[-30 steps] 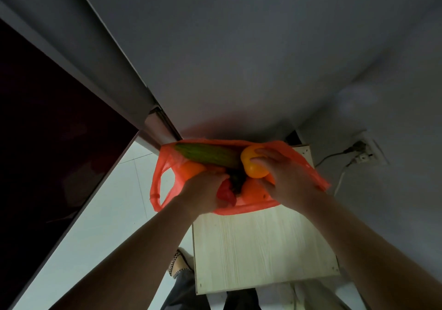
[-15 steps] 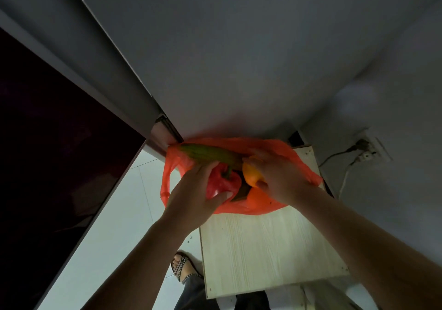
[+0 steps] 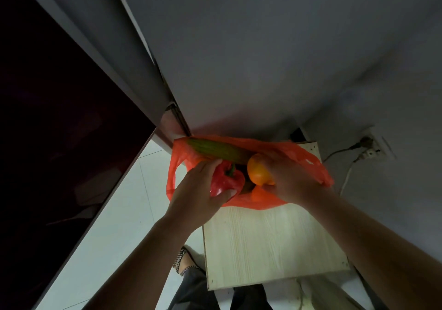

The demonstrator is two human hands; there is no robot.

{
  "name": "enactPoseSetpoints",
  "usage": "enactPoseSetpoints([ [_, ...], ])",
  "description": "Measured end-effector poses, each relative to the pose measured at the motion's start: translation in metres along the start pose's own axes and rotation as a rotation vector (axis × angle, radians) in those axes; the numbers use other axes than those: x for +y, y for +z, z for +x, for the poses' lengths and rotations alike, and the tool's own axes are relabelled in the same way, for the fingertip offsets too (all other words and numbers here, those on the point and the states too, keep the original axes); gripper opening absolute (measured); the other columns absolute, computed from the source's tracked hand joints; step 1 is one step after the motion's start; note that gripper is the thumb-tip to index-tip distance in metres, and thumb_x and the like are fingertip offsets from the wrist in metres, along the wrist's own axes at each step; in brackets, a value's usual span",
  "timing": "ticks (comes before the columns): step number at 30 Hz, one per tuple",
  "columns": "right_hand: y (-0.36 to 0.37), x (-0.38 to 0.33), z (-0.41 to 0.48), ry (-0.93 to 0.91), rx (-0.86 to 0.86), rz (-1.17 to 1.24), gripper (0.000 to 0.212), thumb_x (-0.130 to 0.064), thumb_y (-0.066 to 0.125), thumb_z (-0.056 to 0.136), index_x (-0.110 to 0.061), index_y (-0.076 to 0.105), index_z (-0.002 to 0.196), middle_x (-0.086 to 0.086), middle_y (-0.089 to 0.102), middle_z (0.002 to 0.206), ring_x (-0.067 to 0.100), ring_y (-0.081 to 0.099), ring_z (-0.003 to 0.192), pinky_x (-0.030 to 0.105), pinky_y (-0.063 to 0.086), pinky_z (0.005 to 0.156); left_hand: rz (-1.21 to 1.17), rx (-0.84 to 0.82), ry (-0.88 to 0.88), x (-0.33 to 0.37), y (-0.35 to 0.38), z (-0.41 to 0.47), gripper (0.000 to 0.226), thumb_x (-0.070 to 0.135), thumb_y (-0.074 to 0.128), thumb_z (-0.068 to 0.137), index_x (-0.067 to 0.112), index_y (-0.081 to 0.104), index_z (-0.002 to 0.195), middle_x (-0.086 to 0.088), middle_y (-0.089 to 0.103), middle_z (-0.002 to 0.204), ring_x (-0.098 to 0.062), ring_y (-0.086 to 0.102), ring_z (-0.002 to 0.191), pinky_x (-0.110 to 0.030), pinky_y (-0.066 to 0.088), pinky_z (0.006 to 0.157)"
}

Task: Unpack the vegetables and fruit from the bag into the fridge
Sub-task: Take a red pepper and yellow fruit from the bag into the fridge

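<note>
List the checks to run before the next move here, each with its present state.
1. Left hand grip on the red pepper: ok, thumb and fingers wrap it.
2. Right hand grip on the orange: ok.
3. Pepper and orange clear of the bag: not ok, both sit in its mouth.
4. Bag resting on the wooden table: ok.
5. Fridge open to receive them: cannot tell, no open compartment shows.

One orange bag [image 3: 307, 160], one red pepper [image 3: 226, 181], one long green vegetable [image 3: 215, 150], one orange fruit [image 3: 257, 172], one wooden table [image 3: 270, 245]
</note>
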State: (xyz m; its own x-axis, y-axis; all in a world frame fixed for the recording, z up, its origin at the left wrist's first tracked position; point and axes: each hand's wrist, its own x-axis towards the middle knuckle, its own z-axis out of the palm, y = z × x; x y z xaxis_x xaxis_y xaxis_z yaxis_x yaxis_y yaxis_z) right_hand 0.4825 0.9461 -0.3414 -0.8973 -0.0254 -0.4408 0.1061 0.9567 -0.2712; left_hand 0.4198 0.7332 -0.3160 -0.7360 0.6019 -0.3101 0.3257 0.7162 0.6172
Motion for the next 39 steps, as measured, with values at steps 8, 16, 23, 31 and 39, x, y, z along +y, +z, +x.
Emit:
enactPoseSetpoints([
  [8, -0.006, -0.017, -0.019, 0.045, 0.102, 0.181, 0.074, -0.037, 0.07, 0.078, -0.022, 0.032, 0.14, 0.0, 0.037, 0.145, 0.022, 0.041, 0.129, 0.031, 0.037, 0.104, -0.025, 0.004, -0.025, 0.012, -0.02, -0.009, 0.069, 0.046, 0.066, 0.079, 0.021, 0.037, 0.136, 0.001, 0.049, 0.136, -0.018, 0.05, 0.119, -0.025, 0.045, 0.088],
  [16, -0.043, -0.08, -0.089, 0.176, 0.342, 0.463, 0.074, -0.042, 0.073, 0.075, -0.022, 0.037, 0.136, -0.001, 0.047, 0.136, 0.017, 0.049, 0.119, 0.02, 0.036, 0.091, -0.074, 0.054, -0.004, 0.051, -0.079, -0.052, 0.062, 0.038, 0.069, 0.079, 0.02, 0.042, 0.132, 0.0, 0.053, 0.129, -0.018, 0.051, 0.116, -0.022, 0.039, 0.081],
  [23, -0.068, -0.118, -0.158, 0.281, 0.566, 0.634, 0.069, -0.04, 0.075, 0.073, -0.024, 0.041, 0.131, -0.005, 0.049, 0.131, 0.009, 0.049, 0.112, 0.025, 0.048, 0.087, -0.107, 0.022, 0.02, 0.076, -0.103, -0.086, 0.065, 0.038, 0.07, 0.078, 0.024, 0.04, 0.134, -0.002, 0.047, 0.135, -0.021, 0.048, 0.121, -0.031, 0.044, 0.092],
  [31, -0.066, -0.134, -0.215, 0.274, 0.634, 0.737, 0.066, -0.04, 0.077, 0.071, -0.022, 0.046, 0.127, -0.011, 0.046, 0.121, 0.009, 0.05, 0.104, 0.025, 0.05, 0.08, -0.133, -0.008, 0.036, 0.094, -0.108, -0.127, 0.066, 0.037, 0.073, 0.076, 0.025, 0.042, 0.133, -0.002, 0.048, 0.131, -0.02, 0.05, 0.117, -0.036, 0.045, 0.096],
  [39, -0.076, -0.126, -0.216, 0.029, 0.381, 0.72, 0.067, -0.035, 0.08, 0.069, -0.026, 0.047, 0.126, -0.01, 0.046, 0.119, 0.003, 0.043, 0.103, 0.011, 0.035, 0.078, -0.161, 0.245, -0.161, 0.104, -0.095, -0.197, 0.066, 0.037, 0.075, 0.073, 0.023, 0.046, 0.13, -0.001, 0.052, 0.128, -0.017, 0.053, 0.111, -0.029, 0.045, 0.089],
])
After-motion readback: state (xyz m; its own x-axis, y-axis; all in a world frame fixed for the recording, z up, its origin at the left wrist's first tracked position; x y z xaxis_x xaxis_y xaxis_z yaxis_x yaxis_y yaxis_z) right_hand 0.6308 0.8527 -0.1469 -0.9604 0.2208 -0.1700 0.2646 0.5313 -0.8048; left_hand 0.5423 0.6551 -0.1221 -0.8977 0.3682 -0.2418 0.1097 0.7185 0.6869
